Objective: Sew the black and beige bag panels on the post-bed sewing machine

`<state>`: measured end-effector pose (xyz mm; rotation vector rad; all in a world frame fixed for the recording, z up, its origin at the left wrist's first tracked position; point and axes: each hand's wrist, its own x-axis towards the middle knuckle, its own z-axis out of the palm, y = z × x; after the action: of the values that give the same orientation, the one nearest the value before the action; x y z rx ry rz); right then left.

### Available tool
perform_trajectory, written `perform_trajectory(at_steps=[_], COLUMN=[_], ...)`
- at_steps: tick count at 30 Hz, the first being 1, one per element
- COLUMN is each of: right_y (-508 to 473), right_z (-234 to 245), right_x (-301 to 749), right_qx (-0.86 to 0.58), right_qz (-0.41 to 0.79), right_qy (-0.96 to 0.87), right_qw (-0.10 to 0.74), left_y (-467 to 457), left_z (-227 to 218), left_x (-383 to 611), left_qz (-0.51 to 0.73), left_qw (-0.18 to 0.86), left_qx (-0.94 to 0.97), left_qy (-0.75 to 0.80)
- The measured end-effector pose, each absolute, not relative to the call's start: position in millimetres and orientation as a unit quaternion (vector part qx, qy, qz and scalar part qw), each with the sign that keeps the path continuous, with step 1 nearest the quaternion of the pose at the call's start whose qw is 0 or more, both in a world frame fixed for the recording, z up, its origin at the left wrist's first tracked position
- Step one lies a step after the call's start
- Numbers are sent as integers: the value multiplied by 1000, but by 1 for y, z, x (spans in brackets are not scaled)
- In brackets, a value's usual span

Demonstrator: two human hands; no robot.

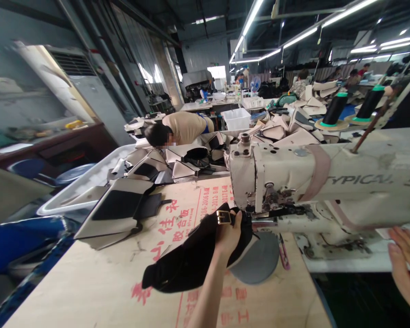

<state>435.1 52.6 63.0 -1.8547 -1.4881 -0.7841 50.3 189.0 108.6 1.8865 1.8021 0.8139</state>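
The black bag [187, 264] looks part-made: its buckle [223, 217] is on, but how much sewing remains cannot be told. The left hand [229, 234] pinches it beside the buckle, most of it reaching toward eight o'clock over the tabletop [89, 282]. The right hand [409, 259], at four o'clock, is loosely spread.

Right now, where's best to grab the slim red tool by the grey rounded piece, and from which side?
Slim red tool: likely its near end, from the near right. It lies lengthwise, pointing toward the sewing machine, with bare board on its right; the grey rounded piece sits close on its left.
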Motion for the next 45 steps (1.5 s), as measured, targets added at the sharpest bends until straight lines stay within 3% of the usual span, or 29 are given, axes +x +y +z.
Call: perform_trajectory(at_steps=[5,8,12,14,17,19,21,30,37,43,45], right_y=[55,58,67,79,105,121,132,144,155,135,118], right_z=[55,76,116,123,113,101,91,81,78,92,100], right_x=[450,453,395,335,238,191,164,146,137,161,192], right_qx=[-670,-671,-675,-654,-593,-530,-490,-496,-528,-547,-572], right_qz=[-315,-317,-262,-80,331,474,542,562,524,515,451], right_qy=[-597,-587,-542,-562,-561,-489,-418,-251,-221,-375,-452], right_qw=[309,323,426,500,474,505,540,613,630,543,515], left_y=[188,188,190,191,191,190,191,207,222,222,222], left_z=[111,113,113,113,113,114,116,109,110,117,119], left_x=[51,51,52,53,54,55,55,54,52,52,53], left_qz=[287,285,283,283,282,281,282,296,314,343,355], left_qw=[203,205,217,223,232,239,245,285,314,331,335], left_qx=[675,673,667,661,651,645,641,622,620,620,627], left_qy=[648,651,654,658,666,669,670,667,647,623,607])
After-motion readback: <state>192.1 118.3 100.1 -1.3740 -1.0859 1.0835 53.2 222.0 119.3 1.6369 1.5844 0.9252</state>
